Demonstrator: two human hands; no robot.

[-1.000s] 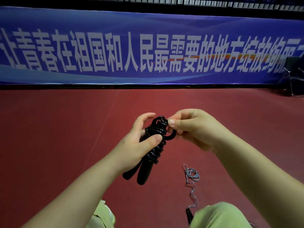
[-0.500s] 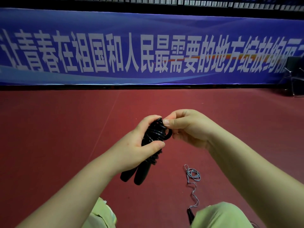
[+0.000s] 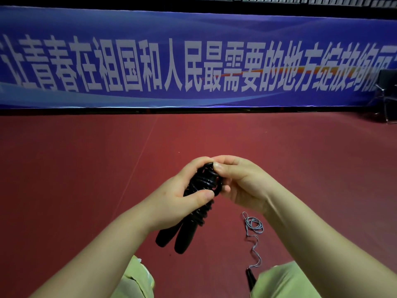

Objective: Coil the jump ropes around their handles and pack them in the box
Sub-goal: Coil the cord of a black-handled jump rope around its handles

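Black jump rope (image 3: 200,190), cord coiled around its two paired handles, was held above the red floor (image 3: 86,179). The left hand (image 3: 171,201) gripped the bundle, fingers curled round it. The right hand (image 3: 240,181) pinched the cord at the top. A grey rope (image 3: 254,224) lay on the floor nearby.

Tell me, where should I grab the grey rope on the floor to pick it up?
Probably by its black handle, reaching down from above: it looks like the one solid, thick part. The grey rope itself is thin, lying loosely looped flat on the red floor, and would likely slip and trail.
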